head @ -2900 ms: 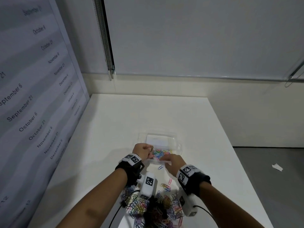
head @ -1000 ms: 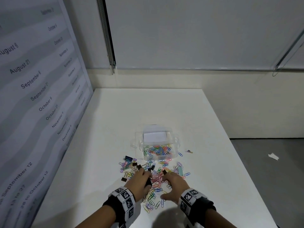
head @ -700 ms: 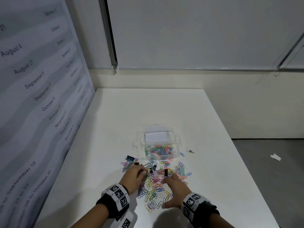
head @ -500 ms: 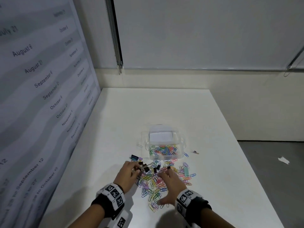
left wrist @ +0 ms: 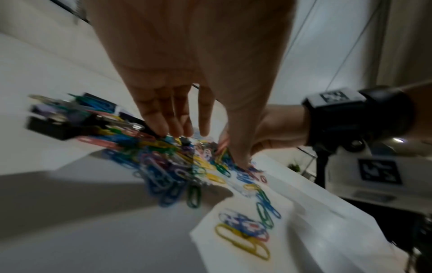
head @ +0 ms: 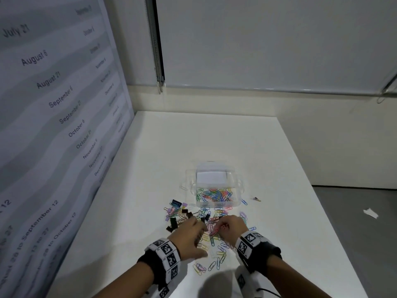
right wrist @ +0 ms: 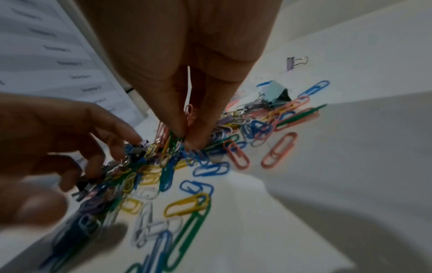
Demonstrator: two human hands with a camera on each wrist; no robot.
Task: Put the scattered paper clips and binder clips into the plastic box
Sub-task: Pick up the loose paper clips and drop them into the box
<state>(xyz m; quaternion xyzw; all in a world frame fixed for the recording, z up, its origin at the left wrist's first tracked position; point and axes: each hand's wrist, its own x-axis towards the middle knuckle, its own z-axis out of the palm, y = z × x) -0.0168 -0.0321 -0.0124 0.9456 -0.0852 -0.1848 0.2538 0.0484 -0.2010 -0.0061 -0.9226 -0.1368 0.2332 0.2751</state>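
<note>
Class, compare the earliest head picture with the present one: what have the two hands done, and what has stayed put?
Both hands came back from the plastic box to the clip pile in front of it. The right hand now pinches a few paper clips; the left hand spreads its fingers over the pile. The box remains on the table, partly filled.

black wristbands (head: 261, 250) with white marker tags (head: 166, 252)

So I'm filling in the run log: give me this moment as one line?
right hand: pinches paper clips | left hand: fingers on pile | plastic box: partly filled
</note>
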